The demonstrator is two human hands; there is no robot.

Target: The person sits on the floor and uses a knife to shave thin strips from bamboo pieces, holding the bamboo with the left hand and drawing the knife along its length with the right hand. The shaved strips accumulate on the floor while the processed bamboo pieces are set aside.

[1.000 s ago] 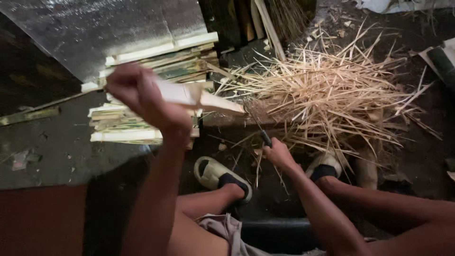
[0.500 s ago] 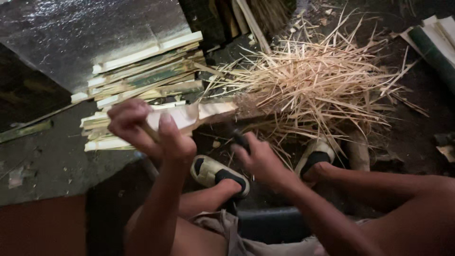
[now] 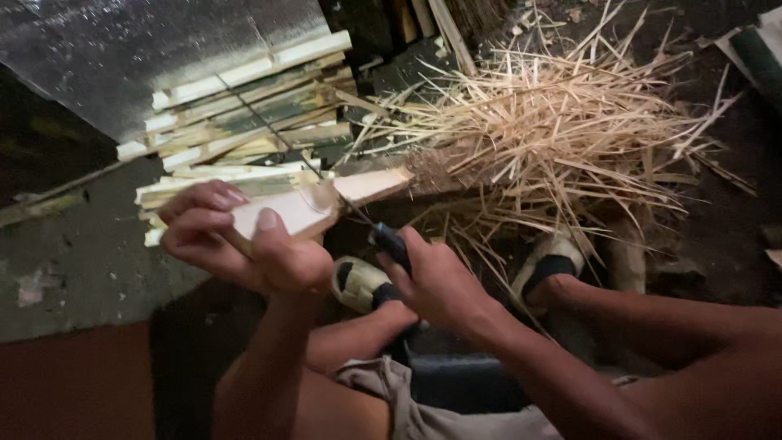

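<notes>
1. Pale cream bamboo slat (image 3: 314, 205), its cut face nearly white.
2. Knife handle (image 3: 391, 243) dark blue-black.
3. Heap of shavings (image 3: 562, 138) straw-yellow and tan.
4. Stacked bamboo strips (image 3: 244, 114) cream, with green and brown streaks.
5. Sandals (image 3: 362, 281) off-white with black straps.
6. Floor (image 3: 73, 269) mottled grey-green; shorts (image 3: 383, 387) beige.

pale split bamboo slat (image 3: 326, 204), flat, tilted up to the right above the knees; dark-handled knife (image 3: 389, 240), blade against the slat's underside.
</notes>
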